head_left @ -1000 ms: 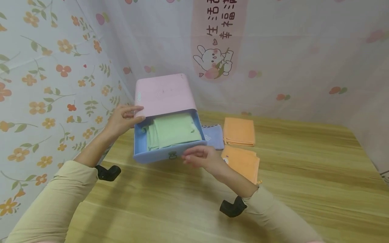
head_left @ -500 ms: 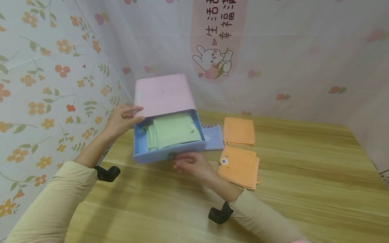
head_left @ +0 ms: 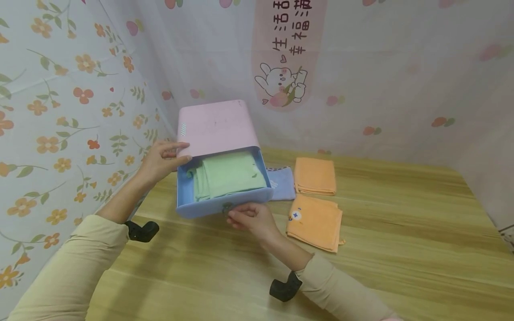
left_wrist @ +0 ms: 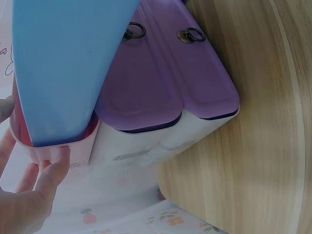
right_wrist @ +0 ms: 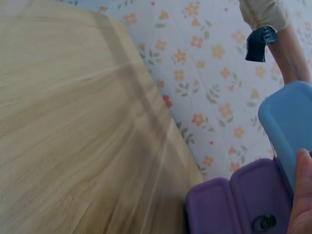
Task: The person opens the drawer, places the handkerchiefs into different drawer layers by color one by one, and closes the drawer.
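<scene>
A pink drawer casing (head_left: 217, 127) has its blue drawer (head_left: 206, 207) pulled partway out, with a folded green towel (head_left: 233, 174) inside. My left hand (head_left: 160, 160) rests against the casing's left edge. In the left wrist view, that hand's fingers (left_wrist: 58, 163) touch the casing's side wall; part of the hand is out of frame. At the front of the blue drawer, my right hand (head_left: 254, 220) pinches the ring pull (head_left: 226, 208), which the fingertips partly cover. The right wrist view catches only the edge of this hand.
Below the blue drawer are two purple drawers (left_wrist: 139, 87) with ring pulls, both pushed in. Two folded orange towels (head_left: 315, 176) and a blue-purple towel (head_left: 284, 183) lie on the wooden table (head_left: 401, 223), right of the drawers. Patterned curtains (head_left: 361, 80) hang behind and to the left.
My right hand has moved left along the drawer front to the ring pull. My left hand and the drawer stay in place, and more of the nearer orange towel shows.
</scene>
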A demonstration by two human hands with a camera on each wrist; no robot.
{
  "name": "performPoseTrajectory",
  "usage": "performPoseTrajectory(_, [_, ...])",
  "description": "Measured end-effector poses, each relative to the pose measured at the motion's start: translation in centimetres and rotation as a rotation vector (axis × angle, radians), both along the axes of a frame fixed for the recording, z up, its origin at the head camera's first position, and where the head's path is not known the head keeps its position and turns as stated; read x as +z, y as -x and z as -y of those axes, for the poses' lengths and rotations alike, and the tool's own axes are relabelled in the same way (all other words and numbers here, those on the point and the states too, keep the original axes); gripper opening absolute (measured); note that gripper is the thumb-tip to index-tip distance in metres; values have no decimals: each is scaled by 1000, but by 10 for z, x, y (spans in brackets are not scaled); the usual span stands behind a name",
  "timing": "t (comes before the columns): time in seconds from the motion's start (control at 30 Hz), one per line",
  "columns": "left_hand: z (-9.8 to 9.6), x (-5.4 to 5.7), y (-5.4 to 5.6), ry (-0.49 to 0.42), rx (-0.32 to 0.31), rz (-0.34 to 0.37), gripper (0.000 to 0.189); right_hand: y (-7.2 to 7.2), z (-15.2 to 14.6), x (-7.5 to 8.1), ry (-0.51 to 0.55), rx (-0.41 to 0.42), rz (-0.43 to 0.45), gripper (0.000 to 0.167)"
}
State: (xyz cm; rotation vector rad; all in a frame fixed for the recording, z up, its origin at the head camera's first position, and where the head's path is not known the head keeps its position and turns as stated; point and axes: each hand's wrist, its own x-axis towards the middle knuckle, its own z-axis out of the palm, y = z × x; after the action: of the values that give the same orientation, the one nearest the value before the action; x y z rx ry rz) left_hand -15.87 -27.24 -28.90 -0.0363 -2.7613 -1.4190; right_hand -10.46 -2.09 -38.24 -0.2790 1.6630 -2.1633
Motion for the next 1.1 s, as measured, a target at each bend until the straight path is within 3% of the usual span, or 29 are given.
performPoseTrajectory(0.73, [-1, 3, -2, -2, 2, 17, 52, 0, 3, 6, 32, 14, 75, 15])
performPoseTrajectory(1.1, [0, 5, -1, -17, -36, 24, 53, 7, 5, 11, 31, 26, 112, 17])
